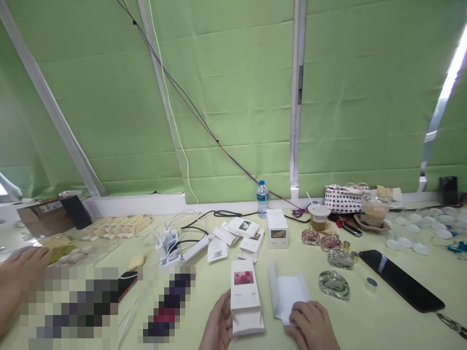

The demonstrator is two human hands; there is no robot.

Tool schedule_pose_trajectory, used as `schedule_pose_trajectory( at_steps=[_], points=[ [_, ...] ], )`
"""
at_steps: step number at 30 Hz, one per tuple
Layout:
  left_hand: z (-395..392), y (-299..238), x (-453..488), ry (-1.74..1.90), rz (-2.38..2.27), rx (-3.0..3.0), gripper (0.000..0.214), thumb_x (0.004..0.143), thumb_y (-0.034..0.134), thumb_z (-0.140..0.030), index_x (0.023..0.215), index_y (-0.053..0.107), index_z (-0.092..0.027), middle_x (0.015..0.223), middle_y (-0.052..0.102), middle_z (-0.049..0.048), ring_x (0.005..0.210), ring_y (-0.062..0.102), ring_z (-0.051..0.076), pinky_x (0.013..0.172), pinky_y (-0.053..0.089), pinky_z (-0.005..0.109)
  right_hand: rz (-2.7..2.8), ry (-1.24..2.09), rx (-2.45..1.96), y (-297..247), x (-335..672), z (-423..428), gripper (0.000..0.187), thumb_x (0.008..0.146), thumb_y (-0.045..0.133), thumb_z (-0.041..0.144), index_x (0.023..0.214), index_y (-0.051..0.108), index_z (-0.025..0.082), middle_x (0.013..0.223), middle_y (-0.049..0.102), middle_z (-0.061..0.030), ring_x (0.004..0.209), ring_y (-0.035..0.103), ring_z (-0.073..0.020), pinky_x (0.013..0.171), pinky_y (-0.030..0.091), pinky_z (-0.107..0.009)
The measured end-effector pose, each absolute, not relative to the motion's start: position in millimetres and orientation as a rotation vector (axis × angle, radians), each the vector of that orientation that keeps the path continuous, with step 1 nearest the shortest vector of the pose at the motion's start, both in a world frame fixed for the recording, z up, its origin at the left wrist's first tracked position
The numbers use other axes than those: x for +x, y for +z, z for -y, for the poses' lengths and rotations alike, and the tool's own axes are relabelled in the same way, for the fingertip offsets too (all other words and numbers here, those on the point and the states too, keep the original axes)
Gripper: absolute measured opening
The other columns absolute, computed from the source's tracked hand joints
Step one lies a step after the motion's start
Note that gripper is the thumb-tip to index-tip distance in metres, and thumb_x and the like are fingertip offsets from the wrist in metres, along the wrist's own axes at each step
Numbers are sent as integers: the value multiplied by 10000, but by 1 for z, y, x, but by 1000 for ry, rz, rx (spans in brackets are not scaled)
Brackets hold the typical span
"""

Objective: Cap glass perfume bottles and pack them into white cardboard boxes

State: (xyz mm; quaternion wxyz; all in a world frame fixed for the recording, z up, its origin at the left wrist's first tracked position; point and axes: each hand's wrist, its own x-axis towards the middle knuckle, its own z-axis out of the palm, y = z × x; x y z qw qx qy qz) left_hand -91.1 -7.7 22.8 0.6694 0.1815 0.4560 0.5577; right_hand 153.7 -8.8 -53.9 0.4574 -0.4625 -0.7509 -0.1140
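The left hand (pixel 219 324) grips the near left edge of the box (pixel 245 291), which lies on the desk (pixel 365 321) close to the person. The right hand (pixel 314 326) rests on the folded insert (pixel 288 290); I cannot tell whether it pinches it. An elbow swing rightward could knock the glass bottle (pixel 333 284), and forcing the insert could crease it.

The white carton (pixel 245 291) is smooth matt cardboard, the folded insert (pixel 290 291) plain matt paper. The flask (pixel 333 284) is clear glossy glass, the phone (pixel 401 279) glossy black, the water bottle (pixel 262 198) clear plastic.
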Motion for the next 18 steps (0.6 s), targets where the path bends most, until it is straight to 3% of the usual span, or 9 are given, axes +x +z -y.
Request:
schedule_pose_trajectory(
  at_steps=[4, 9, 13, 18],
  points=[
    [4, 22, -97, 1399, -1300, 649, 516, 665, 791, -391, 1106, 649, -164, 1162, 710, 119, 1126, 626, 331, 948, 496, 407, 1881, -253, -1150, -54, 155, 10, 425, 991, 338, 439, 686, 550, 234, 694, 638, 20, 674, 591, -159, 777, 349, -324],
    [1, 18, -97, 1435, -1327, 782, 555, 572, 848, -397, 1040, 679, -152, 1045, 749, 133, 1034, 662, 374, 920, 498, 455, 1893, -243, -1207, -54, 154, 12, 335, 970, 401, 401, 723, 569, 248, 738, 657, 20, 702, 624, -167, 812, 344, -353],
    [7, 17, -96, 1447, -1174, 634, 645, 567, 862, -324, 1145, 613, -185, 1189, 697, 123, 1141, 614, 355, 924, 508, 423, 1875, -355, -1343, -55, 151, 12, 325, 904, 453, 514, 755, 573, 251, 846, 683, -19, 779, 649, -225, 822, 361, -421],
    [21, 29, -87, 1344, -985, 571, 961, 565, 875, -235, 1388, 387, -143, 1154, 705, 174, 1040, 670, 362, 867, 546, 430, 1818, -514, -1468, -59, 150, 3, 376, 1000, 281, 403, 953, 607, 220, 1032, 722, -92, 931, 672, -259, 800, 413, -421]
  ],
)
